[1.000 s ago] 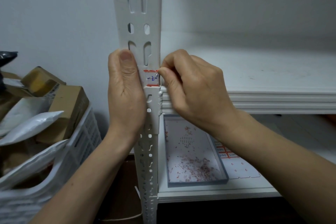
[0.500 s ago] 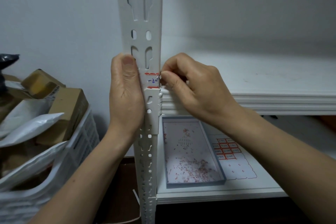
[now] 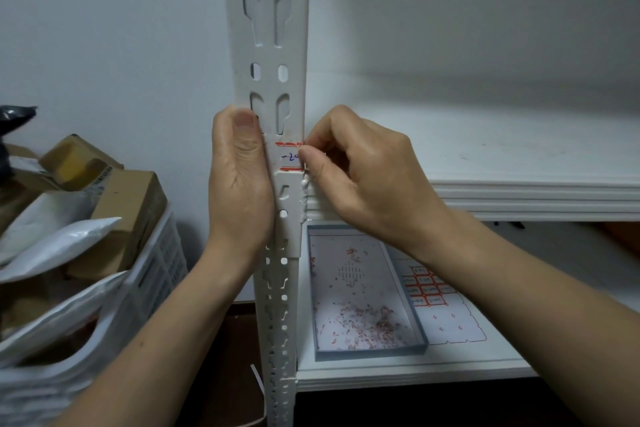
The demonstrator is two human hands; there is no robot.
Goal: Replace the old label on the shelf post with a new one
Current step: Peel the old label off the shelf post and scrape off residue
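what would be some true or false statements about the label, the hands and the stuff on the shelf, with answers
1. The label on the shelf post has red bars along its top and bottom. True.
2. The left hand holds a pen. False: it grips the shelf post beside the label and holds nothing else.
3. The right hand pinches at the label's right edge. True.
4. The tray stands on the upper shelf. False: it lies on the lower shelf, with a label sheet beside it on the right.
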